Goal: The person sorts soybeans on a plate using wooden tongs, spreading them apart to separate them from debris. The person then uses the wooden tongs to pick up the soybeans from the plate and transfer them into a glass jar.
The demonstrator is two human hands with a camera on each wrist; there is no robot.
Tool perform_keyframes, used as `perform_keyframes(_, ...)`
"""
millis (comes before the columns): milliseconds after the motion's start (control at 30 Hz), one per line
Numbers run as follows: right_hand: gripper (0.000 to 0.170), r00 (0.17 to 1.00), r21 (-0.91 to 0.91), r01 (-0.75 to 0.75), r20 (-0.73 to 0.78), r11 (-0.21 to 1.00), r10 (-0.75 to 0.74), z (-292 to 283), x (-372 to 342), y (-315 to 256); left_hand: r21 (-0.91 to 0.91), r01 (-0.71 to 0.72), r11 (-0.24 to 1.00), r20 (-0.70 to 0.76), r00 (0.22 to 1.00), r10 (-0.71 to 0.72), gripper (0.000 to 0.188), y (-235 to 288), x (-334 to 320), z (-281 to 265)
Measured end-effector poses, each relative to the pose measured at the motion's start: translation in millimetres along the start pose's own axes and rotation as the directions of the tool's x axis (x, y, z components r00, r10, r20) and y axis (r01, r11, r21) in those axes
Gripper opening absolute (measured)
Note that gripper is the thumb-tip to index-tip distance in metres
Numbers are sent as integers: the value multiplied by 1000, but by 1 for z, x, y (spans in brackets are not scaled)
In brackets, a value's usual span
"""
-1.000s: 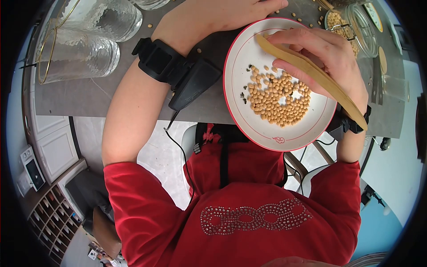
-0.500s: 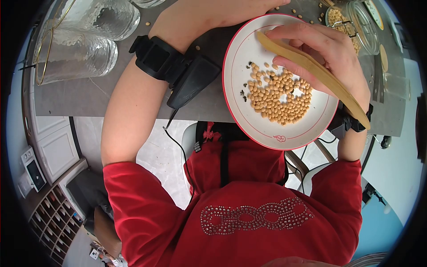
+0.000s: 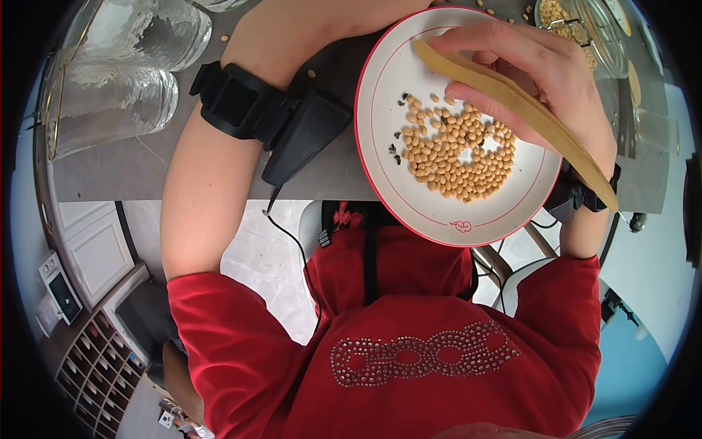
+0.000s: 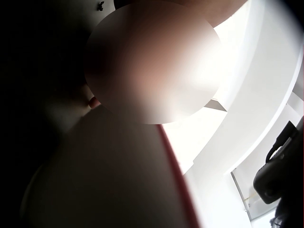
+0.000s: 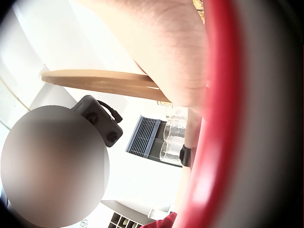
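Observation:
In the head view a white plate (image 3: 395,175) with a red rim overlaps the front table edge. Soybeans (image 3: 461,157) and a few dark bits (image 3: 395,154) lie on it. My right hand (image 3: 545,69) holds wooden tongs (image 3: 537,117) over the plate, thumb and forefinger toward their far end. The tongs (image 5: 104,83) also show in the right wrist view, beside the palm. At the plate's far left side, the back of my left hand (image 3: 380,13) shows at the frame's top; its fingers are hidden there. The left wrist view is dark around a fingertip (image 4: 93,102) and the plate (image 4: 178,175).
Clear textured glasses (image 3: 121,106) with gold rims stand at the left of the grey table (image 3: 212,164). A clip-top glass jar (image 3: 596,36) with soybeans lies at the far right. Loose beans (image 3: 224,38) are scattered on the table. A cable (image 3: 300,256) hangs from the left wrist device.
The plate and right hand sit slightly higher in the head view. My left arm has shifted left and upward, so its fingers no longer show. The grip on the tongs looks unchanged.

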State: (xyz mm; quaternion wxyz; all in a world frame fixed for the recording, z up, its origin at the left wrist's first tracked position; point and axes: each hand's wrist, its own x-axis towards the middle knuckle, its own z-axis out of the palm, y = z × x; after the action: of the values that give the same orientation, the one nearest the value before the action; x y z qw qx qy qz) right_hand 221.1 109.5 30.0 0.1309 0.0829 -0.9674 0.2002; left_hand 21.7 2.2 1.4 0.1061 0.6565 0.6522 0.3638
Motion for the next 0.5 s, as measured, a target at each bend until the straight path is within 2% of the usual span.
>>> perform_keyframes(200,39,998,0,-41,39,999,41,-4,-1,-1,28,-28,999,-2,1000,28,32,-1,0,0)
perform_keyframes(267,32,999,57,-10,33,998,8,-10,5,-3,16,-40,999,-10,999,40,32,-1,0,0)
perform_keyframes(367,35,995,32,-27,100,999,24,-15,6,-4,24,-20,1000,-3,1000,20,32,0,0,0)
perform_keyframes(500,35,997,102,-32,72,994,25,-12,6,-5,35,-9,999,11,1000,9,32,1,1,-1)
